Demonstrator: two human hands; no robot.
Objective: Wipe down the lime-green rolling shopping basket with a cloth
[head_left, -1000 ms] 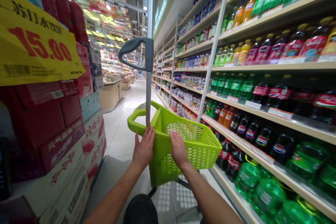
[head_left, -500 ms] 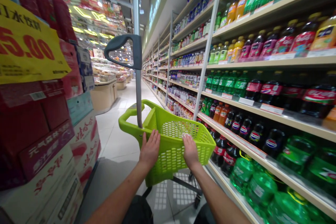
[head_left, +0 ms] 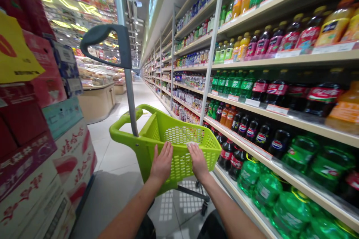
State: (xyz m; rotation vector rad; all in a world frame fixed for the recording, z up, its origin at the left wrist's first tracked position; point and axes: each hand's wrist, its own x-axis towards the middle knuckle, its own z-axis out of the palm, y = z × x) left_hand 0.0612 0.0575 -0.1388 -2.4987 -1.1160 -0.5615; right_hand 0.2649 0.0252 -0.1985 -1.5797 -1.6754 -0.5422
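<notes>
A lime-green plastic shopping basket (head_left: pixel 179 134) on wheels stands in a supermarket aisle in front of me. Its grey pull handle (head_left: pixel 109 43) rises on a metal pole at the basket's left. My left hand (head_left: pixel 162 163) lies flat against the near wall of the basket, fingers stretched out. My right hand (head_left: pixel 198 160) rests on the near rim, fingers curled over a small white thing (head_left: pixel 192 144) that I cannot make out. The basket looks empty.
Long shelves (head_left: pixel 280 114) of soft-drink bottles run along the right, green ones lowest. Stacked red and white cartons (head_left: pixel 42 157) with a yellow price sign (head_left: pixel 17 56) stand at the left. The tiled aisle (head_left: pixel 120 149) runs ahead toward a counter (head_left: pixel 97 101).
The view has swung to the right, so the basket, its handle and the cartons sit further left in the picture. Both hands stay on the basket's near side.
</notes>
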